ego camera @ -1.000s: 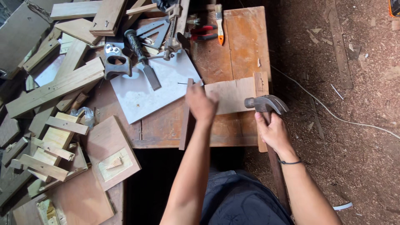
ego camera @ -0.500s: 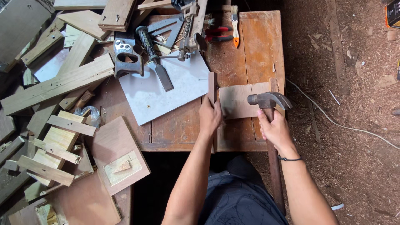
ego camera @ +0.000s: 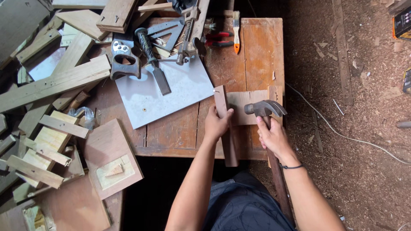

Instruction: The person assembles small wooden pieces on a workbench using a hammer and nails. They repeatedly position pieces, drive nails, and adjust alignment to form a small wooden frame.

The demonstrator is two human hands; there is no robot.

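My left hand [ego camera: 217, 123] grips a narrow brown wooden strip [ego camera: 228, 147] that stands on edge along the workbench [ego camera: 257, 47], its near end past the bench's front edge. A small nail sticks out near the strip's far end. My right hand [ego camera: 274, 137] holds a claw hammer [ego camera: 264, 108] by its handle, the metal head hovering just right of the strip over a flat pale board [ego camera: 242, 102]. The two hands are close together, a few centimetres apart.
A grey sheet [ego camera: 171, 94] lies on the bench with a chisel [ego camera: 153, 64] on it. A saw handle [ego camera: 123, 60], a clamp [ego camera: 188, 38], red pliers [ego camera: 218, 39] and a small brush [ego camera: 236, 30] sit behind. Wood offcuts [ego camera: 47, 128] pile at left. A white cable [ego camera: 342, 134] crosses the sawdust floor.
My left hand left the nail area, slid toward me and closed around the wooden strip, which now stands on edge. The hammer stayed close beside it.
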